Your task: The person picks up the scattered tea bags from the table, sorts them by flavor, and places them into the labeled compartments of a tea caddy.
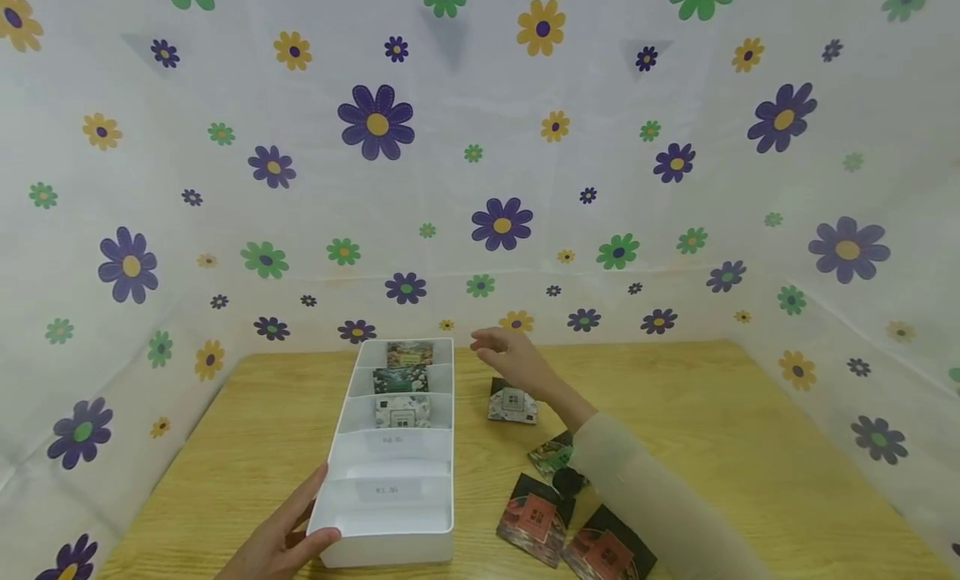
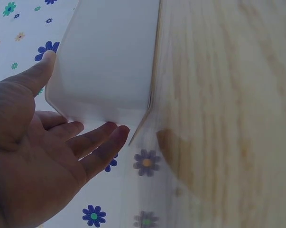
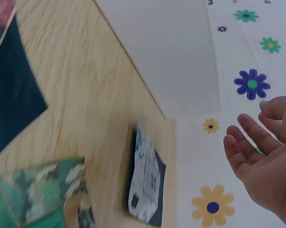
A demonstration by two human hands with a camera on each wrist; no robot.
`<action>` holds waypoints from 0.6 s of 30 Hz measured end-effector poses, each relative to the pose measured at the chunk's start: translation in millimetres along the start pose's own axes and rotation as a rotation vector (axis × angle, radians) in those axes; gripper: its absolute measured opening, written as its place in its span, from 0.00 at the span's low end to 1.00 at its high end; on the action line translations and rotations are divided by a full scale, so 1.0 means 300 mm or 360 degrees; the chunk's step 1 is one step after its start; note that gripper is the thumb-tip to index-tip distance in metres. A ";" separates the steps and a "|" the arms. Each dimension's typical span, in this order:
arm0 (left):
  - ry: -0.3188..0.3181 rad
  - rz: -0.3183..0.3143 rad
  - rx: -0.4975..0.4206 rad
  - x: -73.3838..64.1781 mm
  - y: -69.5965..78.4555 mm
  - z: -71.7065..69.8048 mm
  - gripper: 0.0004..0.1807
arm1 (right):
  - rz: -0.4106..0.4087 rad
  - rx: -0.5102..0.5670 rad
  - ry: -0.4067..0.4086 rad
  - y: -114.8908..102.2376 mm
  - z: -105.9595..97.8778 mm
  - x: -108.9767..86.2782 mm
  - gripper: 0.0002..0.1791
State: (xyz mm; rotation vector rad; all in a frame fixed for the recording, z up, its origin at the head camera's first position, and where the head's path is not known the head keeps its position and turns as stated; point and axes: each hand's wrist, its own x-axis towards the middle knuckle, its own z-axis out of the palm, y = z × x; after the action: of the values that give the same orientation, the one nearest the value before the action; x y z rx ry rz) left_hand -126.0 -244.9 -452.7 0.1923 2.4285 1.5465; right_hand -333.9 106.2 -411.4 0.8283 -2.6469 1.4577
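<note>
A long white divided box (image 1: 393, 551) lies on the table, pointing away from me. Its three rear compartments hold flat square packets: an orange-toned one (image 1: 409, 354), a dark green one (image 1: 401, 380) and a white floral one (image 1: 402, 412). The two nearer compartments show only labels on their walls. My left hand (image 1: 281, 534) holds the box's near left corner, thumb at the front and fingers along the side. Right of the box's far end, my right hand (image 1: 517, 362) hovers with loosely bent fingers, holding nothing. Below it lies a black-and-white floral packet (image 1: 512, 403).
Nearer me on the wooden table (image 1: 675, 397) lie a green packet (image 1: 551, 455) and two red-and-black packets (image 1: 534, 520), partly beside or under the right sleeve (image 1: 652, 488). A white flowered sheet (image 1: 450, 188) closes off the back and sides.
</note>
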 end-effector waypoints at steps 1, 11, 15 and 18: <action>0.0004 -0.0006 0.0000 -0.001 0.000 0.001 0.48 | 0.0019 -0.0005 -0.0012 0.007 -0.007 -0.008 0.22; 0.0055 -0.0066 -0.0014 0.001 0.001 0.007 0.48 | 0.0170 -0.0122 -0.0086 0.093 -0.049 -0.052 0.21; 0.0040 -0.0043 -0.0022 0.002 0.001 0.007 0.48 | 0.0178 -0.0234 -0.0133 0.123 -0.059 -0.065 0.21; 0.0037 -0.0033 -0.0019 0.003 0.003 0.007 0.49 | 0.0191 -0.0316 -0.0219 0.142 -0.063 -0.070 0.23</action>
State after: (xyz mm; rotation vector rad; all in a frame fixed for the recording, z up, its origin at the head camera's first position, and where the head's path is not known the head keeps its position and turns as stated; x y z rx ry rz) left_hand -126.4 -242.6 -452.8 0.1471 2.4306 1.5624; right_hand -339.5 148.7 -439.3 0.7916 -2.9296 1.1710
